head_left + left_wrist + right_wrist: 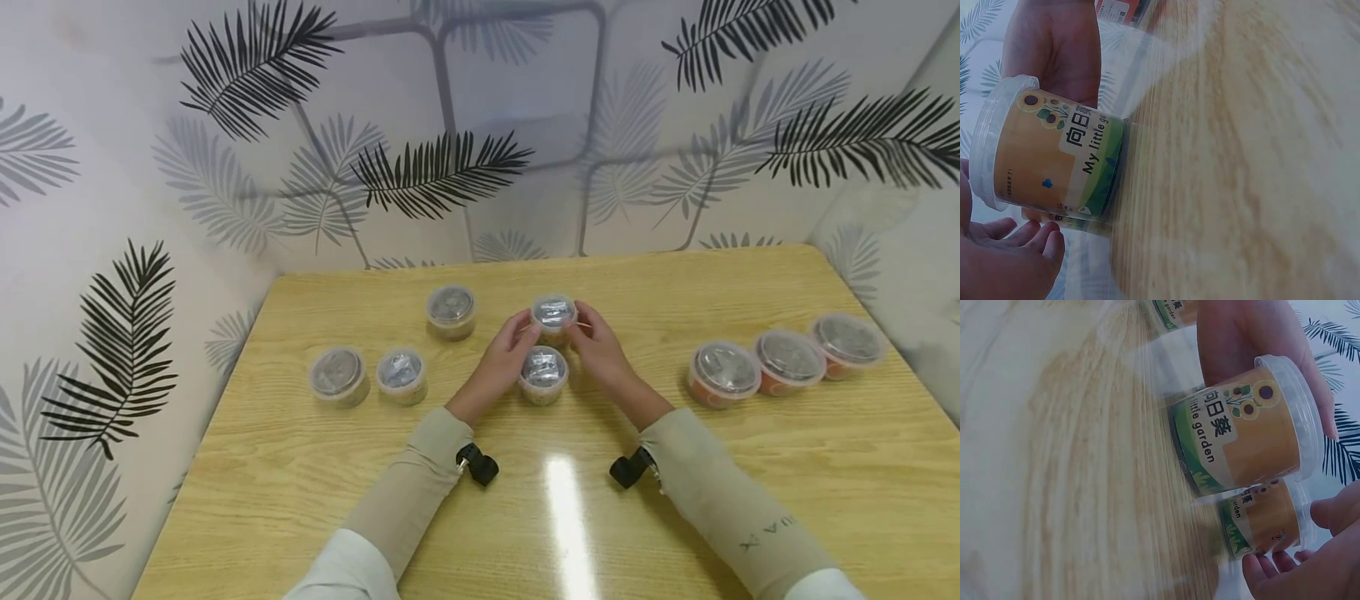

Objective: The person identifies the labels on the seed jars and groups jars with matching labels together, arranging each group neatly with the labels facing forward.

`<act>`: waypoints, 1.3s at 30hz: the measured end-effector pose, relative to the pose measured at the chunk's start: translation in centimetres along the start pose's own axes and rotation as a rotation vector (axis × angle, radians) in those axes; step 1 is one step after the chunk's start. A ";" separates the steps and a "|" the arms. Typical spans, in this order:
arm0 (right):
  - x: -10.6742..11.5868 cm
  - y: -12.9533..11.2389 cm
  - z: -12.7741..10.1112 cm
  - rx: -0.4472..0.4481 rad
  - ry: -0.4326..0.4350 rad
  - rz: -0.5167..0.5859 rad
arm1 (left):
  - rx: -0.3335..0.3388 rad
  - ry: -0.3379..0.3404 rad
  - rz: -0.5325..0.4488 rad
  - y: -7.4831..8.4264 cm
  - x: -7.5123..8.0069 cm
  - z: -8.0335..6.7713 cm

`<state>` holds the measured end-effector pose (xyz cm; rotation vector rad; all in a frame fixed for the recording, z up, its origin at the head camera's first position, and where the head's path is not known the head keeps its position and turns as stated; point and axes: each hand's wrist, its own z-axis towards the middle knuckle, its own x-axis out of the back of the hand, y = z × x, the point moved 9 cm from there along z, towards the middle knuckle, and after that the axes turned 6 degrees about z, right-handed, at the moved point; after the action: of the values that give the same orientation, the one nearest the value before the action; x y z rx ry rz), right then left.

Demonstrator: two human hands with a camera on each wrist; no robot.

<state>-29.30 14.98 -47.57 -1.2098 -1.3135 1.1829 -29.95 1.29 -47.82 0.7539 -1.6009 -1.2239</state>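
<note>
- Holding the far mid tub (553, 318) btwn both hands, you've got it near the middle of the tbl (637, 525), just behind the near mid tub (543, 377).
- Your L hand (506, 350): fingers bent round the tub's L side.
- Your R hand (602, 348): fingers bent round its R side, thumb up by the lid edge.
- Can't tell if the bottom of the far mid tub sits on the tbl.
- Its lid is on & see-thru; you can spot a shiny silver packet under it.
- Near mid tub stands upright btwn your hands, lid on, w/ a shiny packet under the top too. Its label (1213, 434) has sunflowers, green at the bottom & the words "little garden".
- To your L: back tub (451, 313), inner L tub (402, 377) & outer L tub (339, 377). All have lids on. Inner & outer are near each other; back tub is farther from you. Grey or silver stuff shows thru the tops; can't tell what it is.
- To your R: first red tub (724, 373), next red tub (790, 362) & end red tub (848, 343), in a slanted row, close tog. Lids on, grey stuff under the tops, red-orange on the sides.
</note>
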 end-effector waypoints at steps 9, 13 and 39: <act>-0.7 -0.7 -0.3 0.056 -0.046 -0.083 | -0.035 0.001 0.016 1.4 0.8 -1.0; -1.3 -2.2 -0.8 0.110 -0.068 -0.113 | -0.072 0.019 0.011 3.9 1.5 -2.2; -2.9 -12.6 -7.9 0.397 -0.086 0.020 | -0.417 0.215 -0.113 11.4 3.5 -7.6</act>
<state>-22.14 11.93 -34.55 -0.8926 -1.0631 1.4427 -23.27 -1.04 -35.49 0.6843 -1.0925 -1.4452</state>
